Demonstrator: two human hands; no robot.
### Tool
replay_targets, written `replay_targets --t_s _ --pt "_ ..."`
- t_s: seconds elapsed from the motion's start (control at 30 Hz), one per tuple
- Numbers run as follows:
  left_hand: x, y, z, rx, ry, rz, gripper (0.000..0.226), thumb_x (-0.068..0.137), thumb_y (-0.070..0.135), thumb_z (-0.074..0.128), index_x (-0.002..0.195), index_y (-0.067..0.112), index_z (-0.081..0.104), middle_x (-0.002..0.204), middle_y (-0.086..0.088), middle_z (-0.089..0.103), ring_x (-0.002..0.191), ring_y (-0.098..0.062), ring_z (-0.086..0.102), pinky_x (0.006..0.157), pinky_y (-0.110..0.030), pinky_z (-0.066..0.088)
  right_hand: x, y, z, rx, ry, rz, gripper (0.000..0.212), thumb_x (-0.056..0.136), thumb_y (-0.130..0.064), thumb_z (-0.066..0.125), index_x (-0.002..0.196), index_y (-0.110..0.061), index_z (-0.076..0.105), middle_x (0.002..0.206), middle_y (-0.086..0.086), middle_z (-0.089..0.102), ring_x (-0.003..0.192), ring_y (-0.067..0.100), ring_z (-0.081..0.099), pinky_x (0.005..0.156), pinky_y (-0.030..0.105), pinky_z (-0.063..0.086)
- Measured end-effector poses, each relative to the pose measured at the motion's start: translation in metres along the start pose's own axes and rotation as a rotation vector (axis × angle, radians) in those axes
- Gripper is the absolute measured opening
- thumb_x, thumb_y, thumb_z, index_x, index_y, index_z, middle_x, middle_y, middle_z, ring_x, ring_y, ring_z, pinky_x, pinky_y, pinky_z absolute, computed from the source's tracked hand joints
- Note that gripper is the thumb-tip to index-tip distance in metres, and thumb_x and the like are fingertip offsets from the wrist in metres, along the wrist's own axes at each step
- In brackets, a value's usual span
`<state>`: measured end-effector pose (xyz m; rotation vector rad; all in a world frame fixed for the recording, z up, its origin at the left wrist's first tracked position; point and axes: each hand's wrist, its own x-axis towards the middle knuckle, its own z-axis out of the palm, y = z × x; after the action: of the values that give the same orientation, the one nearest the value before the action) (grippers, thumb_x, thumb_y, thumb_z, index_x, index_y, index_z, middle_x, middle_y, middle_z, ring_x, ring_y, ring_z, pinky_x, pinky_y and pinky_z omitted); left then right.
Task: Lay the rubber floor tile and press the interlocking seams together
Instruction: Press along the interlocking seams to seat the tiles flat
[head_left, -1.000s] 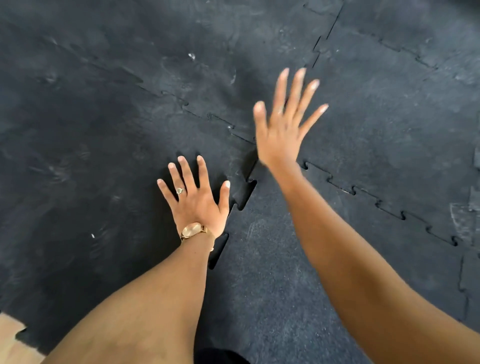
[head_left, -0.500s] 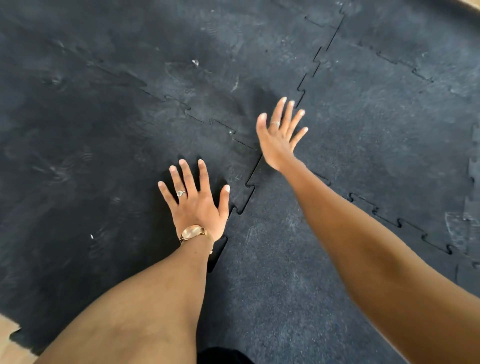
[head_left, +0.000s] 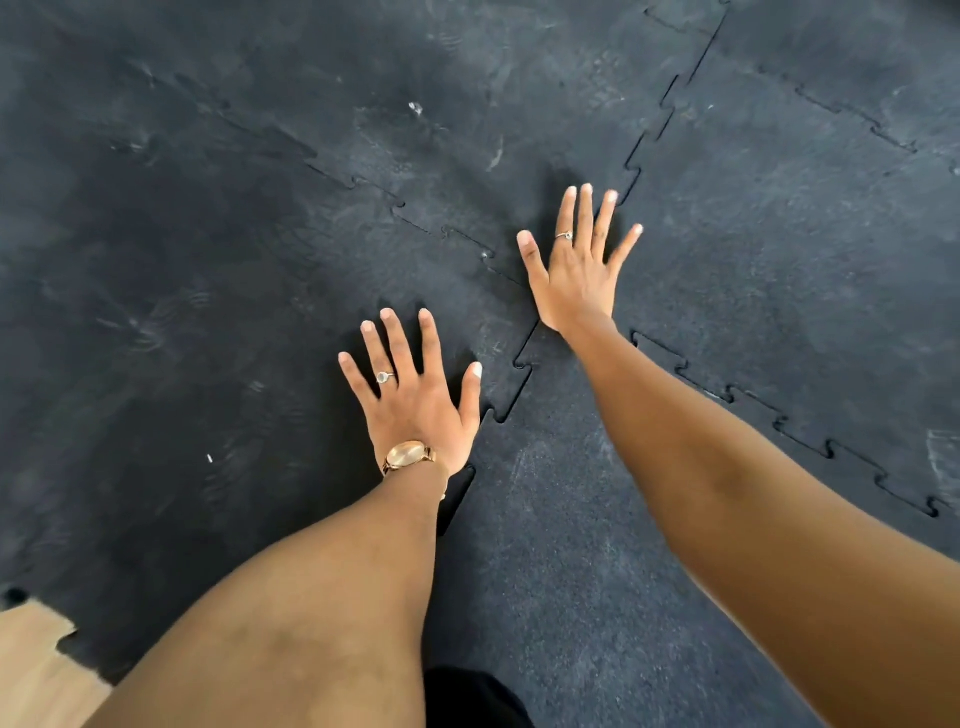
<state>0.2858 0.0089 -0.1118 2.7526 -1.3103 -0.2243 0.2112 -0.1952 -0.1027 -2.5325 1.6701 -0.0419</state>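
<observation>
Black rubber floor tiles with jigsaw edges cover the floor. The nearest tile (head_left: 561, 571) lies between my forearms, its toothed left seam (head_left: 511, 395) running up to a four-tile corner. My left hand (head_left: 415, 400), with a ring and a gold watch, lies flat with fingers spread on the tile to the left (head_left: 208, 364), its thumb beside that seam. My right hand (head_left: 579, 270) lies flat, fingers spread, over the corner joint where the tiles meet. Neither hand holds anything.
More joined tiles stretch away at the back (head_left: 467, 104) and to the right (head_left: 779, 234), with toothed seams (head_left: 810, 441) between them. Bare wooden floor (head_left: 36, 670) shows at the bottom left past the tile edge. A dark garment (head_left: 472, 696) shows at the bottom.
My right hand has come down from mid-air onto the corner joint and now lies flat there. My left hand has stayed flat in the same place.
</observation>
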Motion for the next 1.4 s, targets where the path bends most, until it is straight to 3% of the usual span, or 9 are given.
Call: replay_targets --t_s 0.13,0.27,0.43,0.53,0.7,0.93,1.0,1.13,1.4 --pt "0.000 0.000 0.000 -0.005 -0.008 -0.005 0.074 0.095 0.063 0.007 0.155 0.020 0.001 0.162 -0.018 -0.002 0.149 -0.037 -0.005 0.116 -0.062 -0.001 -0.013 -0.016 -0.015 0.079 0.041 0.049 0.078 0.102 -0.058 0.014 0.156 -0.005 -0.003 0.165 0.011 -0.009 0.150 0.034 -0.015 0.116 0.063 -0.010" --pt "0.000 -0.001 0.002 -0.021 0.014 0.003 0.071 0.096 0.060 0.008 0.155 0.020 0.001 0.162 -0.016 -0.002 0.149 -0.036 -0.006 0.117 -0.061 -0.003 -0.056 -0.037 -0.029 0.164 0.412 0.092 0.072 0.102 -0.056 0.012 0.156 -0.008 0.014 0.163 0.014 0.011 0.149 0.040 0.002 0.116 0.058 -0.013" --pt "-0.001 -0.003 -0.004 -0.023 0.011 0.031 0.062 0.100 0.047 0.015 0.156 0.020 0.005 0.164 -0.008 0.002 0.150 -0.034 -0.005 0.118 -0.058 -0.003 -0.107 -0.037 0.010 0.023 -0.043 0.071 0.066 0.101 -0.053 0.004 0.158 -0.019 -0.003 0.165 0.007 -0.010 0.150 0.033 -0.016 0.114 0.068 -0.006" --pt "0.000 -0.006 -0.013 -0.099 -0.019 0.029 0.057 0.103 0.039 0.022 0.156 0.023 0.009 0.164 -0.004 0.005 0.150 -0.029 -0.002 0.120 -0.052 -0.004 -0.102 -0.035 0.008 0.037 -0.039 0.072 0.067 0.100 -0.054 0.001 0.158 -0.022 -0.002 0.165 0.005 -0.012 0.149 0.033 -0.019 0.113 0.068 -0.008" --pt "-0.010 -0.068 -0.019 -0.103 -0.020 0.277 0.057 0.101 0.039 0.033 0.153 0.015 0.024 0.161 -0.012 0.017 0.149 -0.030 0.013 0.121 -0.043 0.008 -0.105 -0.037 0.012 0.049 -0.029 0.082 0.070 0.099 -0.059 0.004 0.158 -0.022 0.000 0.165 0.005 -0.008 0.150 0.034 -0.017 0.112 0.068 -0.011" --pt "-0.047 -0.094 -0.013 -0.049 0.041 0.148 0.062 0.099 0.047 0.025 0.154 0.021 0.018 0.162 -0.012 0.012 0.150 -0.032 0.005 0.121 -0.051 0.002 -0.139 -0.063 -0.007 0.325 0.211 0.140 0.073 0.101 -0.057 0.011 0.158 -0.011 0.005 0.165 0.011 -0.002 0.151 0.035 -0.009 0.113 0.069 -0.009" --pt "-0.045 -0.095 -0.012 -0.045 0.043 0.150 0.062 0.099 0.048 0.023 0.155 0.021 0.017 0.162 -0.012 0.012 0.150 -0.032 0.005 0.121 -0.051 0.002 -0.167 -0.075 0.000 0.211 0.254 0.088 0.070 0.102 -0.056 0.009 0.157 -0.013 0.010 0.165 0.012 0.005 0.151 0.036 -0.001 0.115 0.065 -0.009" --pt "-0.047 -0.092 -0.008 -0.019 0.040 0.162 0.063 0.099 0.047 0.021 0.155 0.020 0.015 0.163 -0.012 0.011 0.150 -0.032 0.005 0.121 -0.052 0.002 -0.184 -0.072 0.020 0.049 -0.001 0.066 0.071 0.100 -0.057 0.006 0.158 -0.018 -0.001 0.164 0.009 -0.011 0.150 0.034 -0.013 0.113 0.069 -0.004" --pt "-0.047 -0.094 -0.014 -0.048 0.029 0.151 0.061 0.099 0.046 0.026 0.155 0.021 0.018 0.162 -0.011 0.013 0.150 -0.032 0.006 0.121 -0.051 0.003 -0.185 -0.073 0.014 0.068 -0.044 0.074 0.071 0.101 -0.057 0.007 0.157 -0.017 -0.007 0.164 0.005 -0.014 0.150 0.031 -0.018 0.113 0.069 -0.007"
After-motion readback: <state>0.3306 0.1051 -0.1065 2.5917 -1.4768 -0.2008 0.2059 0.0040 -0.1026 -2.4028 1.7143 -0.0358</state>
